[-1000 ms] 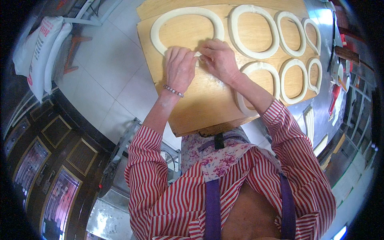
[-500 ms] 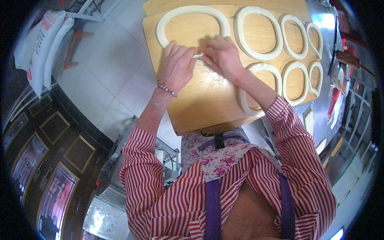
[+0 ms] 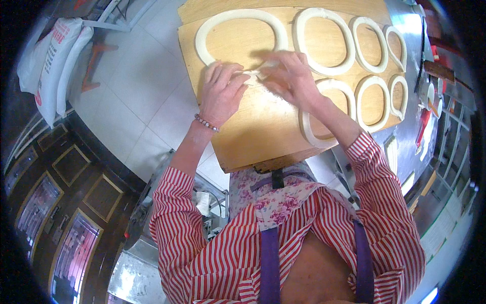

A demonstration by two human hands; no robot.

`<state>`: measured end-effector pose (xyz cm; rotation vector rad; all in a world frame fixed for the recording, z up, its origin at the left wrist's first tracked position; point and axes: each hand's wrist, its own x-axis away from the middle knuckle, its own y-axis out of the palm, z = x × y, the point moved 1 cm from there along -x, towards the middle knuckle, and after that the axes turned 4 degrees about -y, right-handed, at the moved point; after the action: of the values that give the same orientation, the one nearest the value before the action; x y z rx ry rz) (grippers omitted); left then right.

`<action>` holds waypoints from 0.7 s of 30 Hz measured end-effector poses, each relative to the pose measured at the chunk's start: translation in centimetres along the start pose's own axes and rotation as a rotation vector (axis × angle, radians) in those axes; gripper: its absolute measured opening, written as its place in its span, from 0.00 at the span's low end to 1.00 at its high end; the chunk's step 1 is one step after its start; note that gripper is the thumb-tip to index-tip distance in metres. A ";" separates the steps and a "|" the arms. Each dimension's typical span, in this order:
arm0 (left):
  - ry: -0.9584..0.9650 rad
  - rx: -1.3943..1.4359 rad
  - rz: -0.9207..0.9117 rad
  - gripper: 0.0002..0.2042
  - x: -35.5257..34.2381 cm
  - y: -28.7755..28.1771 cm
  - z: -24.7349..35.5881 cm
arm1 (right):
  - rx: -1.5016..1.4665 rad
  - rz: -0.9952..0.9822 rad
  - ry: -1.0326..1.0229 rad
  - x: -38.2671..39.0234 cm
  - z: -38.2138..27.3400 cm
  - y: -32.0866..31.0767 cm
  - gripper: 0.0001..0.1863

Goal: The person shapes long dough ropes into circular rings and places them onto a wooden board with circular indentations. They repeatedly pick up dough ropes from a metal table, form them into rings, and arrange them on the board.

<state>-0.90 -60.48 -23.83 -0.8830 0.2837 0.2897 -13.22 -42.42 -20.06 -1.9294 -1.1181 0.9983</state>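
Observation:
A pale ring of dough (image 3: 238,15) lies at the far left of the wooden board (image 3: 243,137), its two ends meeting at the near side. My left hand (image 3: 220,91), with a beaded bracelet at the wrist, pinches one end of that dough. Over the other end is my right hand (image 3: 291,78), fingers curled and slightly blurred; its fingertips touch the dough near the join. A thin bit of dough shows between the hands. Right beside it lie a large dough ring (image 3: 349,43) and, nearer me, another dough ring (image 3: 352,93) partly covered by my right forearm.
Several smaller dough rings (image 3: 372,104) lie in two rows toward the board's right side. A dark table (image 3: 412,129) with cups (image 3: 429,96) and a red item (image 3: 423,126) stands beyond. White sacks (image 3: 53,66) lean at the far left, near a dark panelled door (image 3: 61,202).
My right hand has shifted slightly right and toward me, and a gap has widened between the hands. My left hand has dropped a little nearer to me.

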 end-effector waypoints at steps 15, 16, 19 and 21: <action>-0.052 0.003 0.000 0.09 -1.6 1.8 -0.5 | -0.009 0.035 0.086 -0.7 1.8 1.4 0.08; -0.064 0.009 0.013 0.09 -1.6 2.0 -0.4 | -0.020 0.062 0.099 -0.7 1.5 1.4 0.06; -0.079 0.041 0.032 0.08 -1.5 2.5 -0.1 | 0.024 0.081 0.130 -0.8 0.9 1.7 0.06; -0.088 0.045 0.033 0.07 -1.5 2.7 0.1 | 0.024 0.086 0.166 -0.7 0.8 1.9 0.06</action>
<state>-3.21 -58.96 -25.16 -0.8192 0.2223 0.3511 -13.40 -43.67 -21.80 -2.0155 -0.9326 0.8744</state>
